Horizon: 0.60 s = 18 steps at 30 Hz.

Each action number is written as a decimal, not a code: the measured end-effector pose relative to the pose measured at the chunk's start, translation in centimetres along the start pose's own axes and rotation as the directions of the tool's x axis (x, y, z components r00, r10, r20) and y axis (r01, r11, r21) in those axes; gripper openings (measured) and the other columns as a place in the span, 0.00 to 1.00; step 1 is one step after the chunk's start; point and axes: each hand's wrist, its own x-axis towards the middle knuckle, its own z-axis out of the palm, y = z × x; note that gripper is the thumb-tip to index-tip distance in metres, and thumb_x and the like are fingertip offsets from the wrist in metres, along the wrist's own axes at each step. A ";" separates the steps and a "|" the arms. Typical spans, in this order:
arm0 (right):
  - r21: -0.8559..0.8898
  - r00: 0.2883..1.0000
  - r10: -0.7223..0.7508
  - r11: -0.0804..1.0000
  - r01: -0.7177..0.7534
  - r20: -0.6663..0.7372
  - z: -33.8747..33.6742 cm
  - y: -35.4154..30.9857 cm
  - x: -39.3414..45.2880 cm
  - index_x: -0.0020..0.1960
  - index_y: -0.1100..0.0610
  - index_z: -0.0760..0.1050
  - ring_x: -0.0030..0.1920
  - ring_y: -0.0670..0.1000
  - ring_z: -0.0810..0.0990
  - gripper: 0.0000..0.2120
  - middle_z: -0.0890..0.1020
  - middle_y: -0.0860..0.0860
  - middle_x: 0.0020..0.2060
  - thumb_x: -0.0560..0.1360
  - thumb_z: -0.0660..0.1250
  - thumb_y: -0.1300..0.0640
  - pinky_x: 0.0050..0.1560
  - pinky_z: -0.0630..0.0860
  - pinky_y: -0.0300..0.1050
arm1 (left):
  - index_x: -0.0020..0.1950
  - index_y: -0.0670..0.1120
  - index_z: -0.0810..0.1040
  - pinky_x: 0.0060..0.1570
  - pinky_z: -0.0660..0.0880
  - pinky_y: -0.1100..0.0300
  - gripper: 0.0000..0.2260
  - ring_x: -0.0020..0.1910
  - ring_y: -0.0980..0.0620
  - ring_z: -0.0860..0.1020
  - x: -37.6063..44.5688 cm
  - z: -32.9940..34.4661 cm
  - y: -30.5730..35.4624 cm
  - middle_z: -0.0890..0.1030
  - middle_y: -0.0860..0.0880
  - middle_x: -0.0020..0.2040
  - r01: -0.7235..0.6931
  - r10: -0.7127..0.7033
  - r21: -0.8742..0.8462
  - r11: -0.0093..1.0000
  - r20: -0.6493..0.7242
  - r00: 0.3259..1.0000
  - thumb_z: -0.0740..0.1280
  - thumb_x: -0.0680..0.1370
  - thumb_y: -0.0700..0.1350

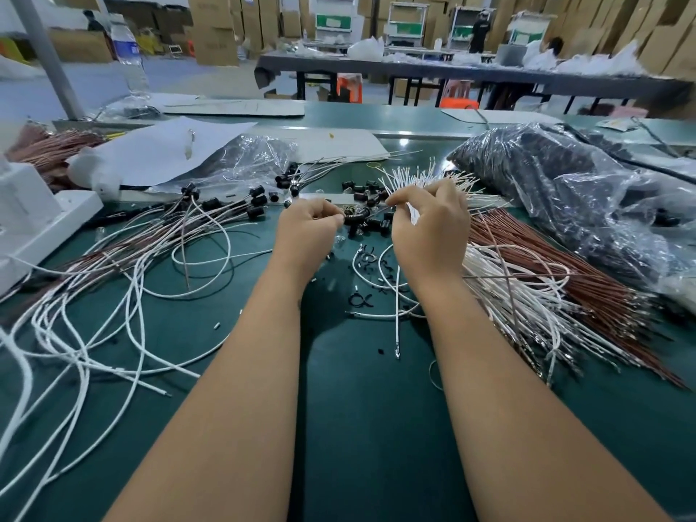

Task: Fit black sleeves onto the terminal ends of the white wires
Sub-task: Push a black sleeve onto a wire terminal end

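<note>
Between the two hands, above the green counter (357, 408), the left hand (307, 229) has its grip pinched on a black sleeve (354, 219). Just right of that grip, the right hand (429, 224) pinches a thin white wire (395, 295) whose end points toward the sleeve. Loose black sleeves (371, 194) lie just beyond both grips, and the bundle of white wires (501, 295) rests right of the right hand.

Green-topped workbench (339, 408) under bright overhead light in a warehouse-like hall. Beyond it, a long dark table (470, 75) heaped with white plastic bags. Tall stacks of brown cardboard cartons (214, 28) along the far wall, white metal shelving racks (408, 22) between them, and a grey upright post (47, 54) at left.
</note>
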 end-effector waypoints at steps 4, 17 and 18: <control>0.060 1.000 -0.004 0.998 0.005 -0.023 0.1 0.1 0.1 0.47 0.51 0.83 0.46 0.52 0.71 0.10 0.73 0.51 0.41 0.74 0.67 0.63 0.52 0.67 0.42 | 0.41 0.41 0.80 0.21 0.63 0.73 0.07 0.19 0.62 0.65 -0.1 -0.1 0.2 0.70 0.53 0.26 0.015 -0.015 -0.011 1.000 -0.004 1.000 0.65 0.77 0.37; 0.169 0.981 -0.101 0.983 0.072 0.168 0.3 -0.1 -0.1 0.58 0.58 0.81 0.50 0.52 0.78 0.21 0.82 0.52 0.47 0.72 0.59 0.74 0.52 0.72 0.41 | 0.40 0.45 0.77 0.21 0.62 0.73 0.07 0.19 0.62 0.64 0.1 0.1 0.2 0.69 0.60 0.19 0.014 -0.015 -0.031 0.999 -0.021 1.000 0.64 0.77 0.40; 0.180 0.977 -0.109 0.981 0.076 0.184 0.4 -0.1 -0.2 0.59 0.57 0.80 0.51 0.52 0.79 0.22 0.83 0.52 0.49 0.72 0.59 0.74 0.53 0.73 0.41 | 0.40 0.45 0.77 0.22 0.62 0.72 0.07 0.20 0.62 0.65 0.0 0.3 0.3 0.70 0.59 0.20 0.009 -0.010 -0.028 1.000 -0.005 1.000 0.64 0.77 0.40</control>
